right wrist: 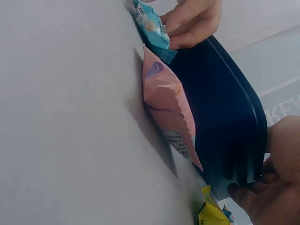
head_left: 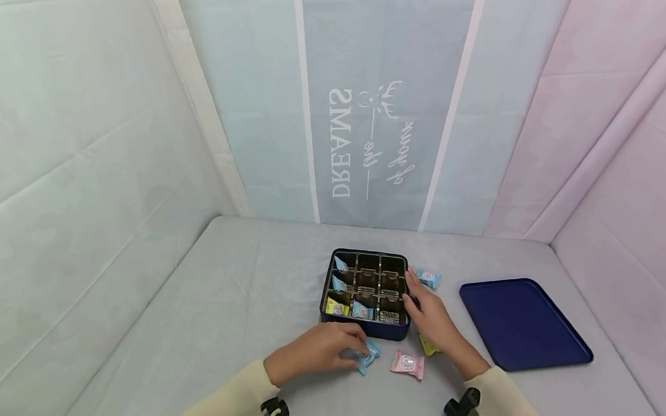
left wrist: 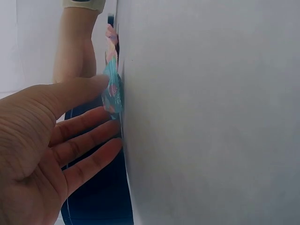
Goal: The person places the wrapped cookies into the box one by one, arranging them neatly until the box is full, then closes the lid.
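My left hand [head_left: 330, 348] pinches a blue wrapped candy [head_left: 367, 358] on the table, in front of the box; the right wrist view shows its fingers against the blue wrapper [right wrist: 153, 30]. A dark blue box [head_left: 379, 329] with a black divided tray stands in the middle. Blue candies [head_left: 363, 310] and a yellow one [head_left: 336, 307] sit in its left column and front middle compartment. My right hand [head_left: 432, 316] holds the box at its right wall, thumb near the rim. A pink candy [head_left: 408, 363] lies in front of the box.
A yellow candy [head_left: 429, 345] lies partly hidden under the right forearm. Behind the right hand is another blue candy [head_left: 428, 278]. The dark blue lid [head_left: 526, 325] lies flat at the right. Pale fabric walls [head_left: 385, 109] enclose the grey table.
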